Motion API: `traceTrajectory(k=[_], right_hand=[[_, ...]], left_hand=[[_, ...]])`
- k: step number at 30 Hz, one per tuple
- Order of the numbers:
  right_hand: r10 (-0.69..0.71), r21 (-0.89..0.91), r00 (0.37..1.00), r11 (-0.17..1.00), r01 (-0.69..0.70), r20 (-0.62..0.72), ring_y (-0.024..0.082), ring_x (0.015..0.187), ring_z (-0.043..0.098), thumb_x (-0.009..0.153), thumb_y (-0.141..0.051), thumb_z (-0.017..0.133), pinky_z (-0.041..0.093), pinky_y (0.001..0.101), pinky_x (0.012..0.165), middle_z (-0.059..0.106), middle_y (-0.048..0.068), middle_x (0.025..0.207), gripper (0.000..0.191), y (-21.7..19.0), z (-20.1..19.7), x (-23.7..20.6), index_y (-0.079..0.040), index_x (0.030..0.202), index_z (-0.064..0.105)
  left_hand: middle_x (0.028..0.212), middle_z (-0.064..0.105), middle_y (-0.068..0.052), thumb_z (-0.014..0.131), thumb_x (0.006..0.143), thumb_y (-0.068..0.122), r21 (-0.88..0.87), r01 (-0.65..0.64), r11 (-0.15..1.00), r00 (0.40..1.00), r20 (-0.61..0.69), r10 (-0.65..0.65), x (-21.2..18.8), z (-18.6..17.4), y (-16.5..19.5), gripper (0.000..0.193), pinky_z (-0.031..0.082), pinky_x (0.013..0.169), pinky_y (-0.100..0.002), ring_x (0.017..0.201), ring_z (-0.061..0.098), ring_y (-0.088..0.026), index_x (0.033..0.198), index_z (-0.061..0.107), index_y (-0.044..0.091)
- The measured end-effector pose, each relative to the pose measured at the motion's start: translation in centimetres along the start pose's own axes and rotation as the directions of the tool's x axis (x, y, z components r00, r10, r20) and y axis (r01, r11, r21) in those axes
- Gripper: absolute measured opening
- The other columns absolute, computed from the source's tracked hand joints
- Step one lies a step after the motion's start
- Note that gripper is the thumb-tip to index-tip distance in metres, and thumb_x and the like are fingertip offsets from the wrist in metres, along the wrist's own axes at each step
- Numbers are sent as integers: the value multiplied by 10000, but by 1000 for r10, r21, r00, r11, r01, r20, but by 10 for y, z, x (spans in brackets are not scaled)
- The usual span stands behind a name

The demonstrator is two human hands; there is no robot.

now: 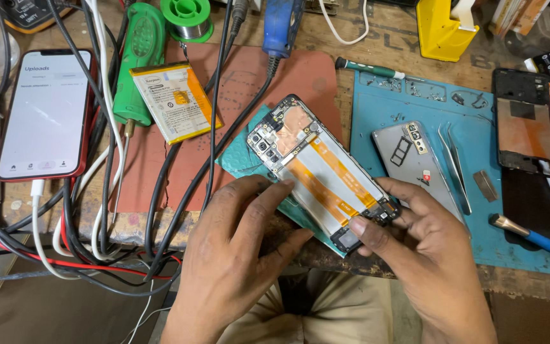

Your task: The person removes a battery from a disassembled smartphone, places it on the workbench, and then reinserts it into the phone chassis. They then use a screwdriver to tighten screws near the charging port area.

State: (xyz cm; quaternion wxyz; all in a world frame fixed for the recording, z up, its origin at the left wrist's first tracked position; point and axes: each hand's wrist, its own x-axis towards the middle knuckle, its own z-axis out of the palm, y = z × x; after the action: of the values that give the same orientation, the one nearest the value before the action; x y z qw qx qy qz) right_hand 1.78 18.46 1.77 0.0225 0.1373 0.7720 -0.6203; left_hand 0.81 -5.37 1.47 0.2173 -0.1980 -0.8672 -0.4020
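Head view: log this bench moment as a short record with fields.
Setting: wooden workbench with a blue work mat
Left hand: left hand rests fingers on the opened phone, back cover off
Right hand: right hand grips the phone's lower end, thumb on it
Phone interior: orange flex strips across a pale battery, cameras at the upper end
Left of phone: loose battery, lit smartphone, tangled cables
Right of phone: grey back cover, tweezers, brush
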Motion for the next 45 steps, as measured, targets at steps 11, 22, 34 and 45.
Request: traceTrajectory(k=[11, 22, 34, 45], right_hand=[[-317, -524, 938, 781, 340, 136, 159, 844, 589, 787, -145, 821, 518, 266, 715, 597, 74, 1107, 548, -28, 19, -1, -43, 1306, 677], [-231, -271, 972, 939, 213, -37, 98, 818, 639, 880, -158, 777, 543, 219, 498, 654, 71, 1212, 442, -30, 22, -6, -34, 1283, 645], [-418, -302, 788, 903, 306, -451, 78, 811, 647, 985, -82, 779, 513, 189, 619, 713, 112, 1100, 301, -3, -51, -4, 47, 1220, 643], [-508, -418, 756, 843, 338, -413, 78, 967, 675, 1025, -31, 763, 544, 194, 897, 727, 104, 1124, 201, -9, -56, 13, 70, 1178, 680]], left_hand=[[1278, 624, -73, 811, 862, 422, 56, -320, 946, 945, 94, 314, -12, 4, -6, 483, 436, 1050, -558, 1267, 577, -314, 1256, 691, 170], [1333, 620, -85, 686, 933, 564, 130, -302, 944, 941, 197, 274, -14, 10, 1, 557, 378, 1082, -542, 1322, 534, -332, 1293, 688, 138], [1324, 586, -78, 690, 789, 604, 214, -300, 930, 932, 274, 238, -3, 24, 8, 752, 313, 1140, -593, 1293, 494, -338, 1365, 629, 124], [1305, 595, -61, 651, 877, 241, 324, -312, 893, 941, 233, 245, 2, 36, 12, 481, 397, 1125, -548, 1254, 558, -303, 1349, 629, 146]])
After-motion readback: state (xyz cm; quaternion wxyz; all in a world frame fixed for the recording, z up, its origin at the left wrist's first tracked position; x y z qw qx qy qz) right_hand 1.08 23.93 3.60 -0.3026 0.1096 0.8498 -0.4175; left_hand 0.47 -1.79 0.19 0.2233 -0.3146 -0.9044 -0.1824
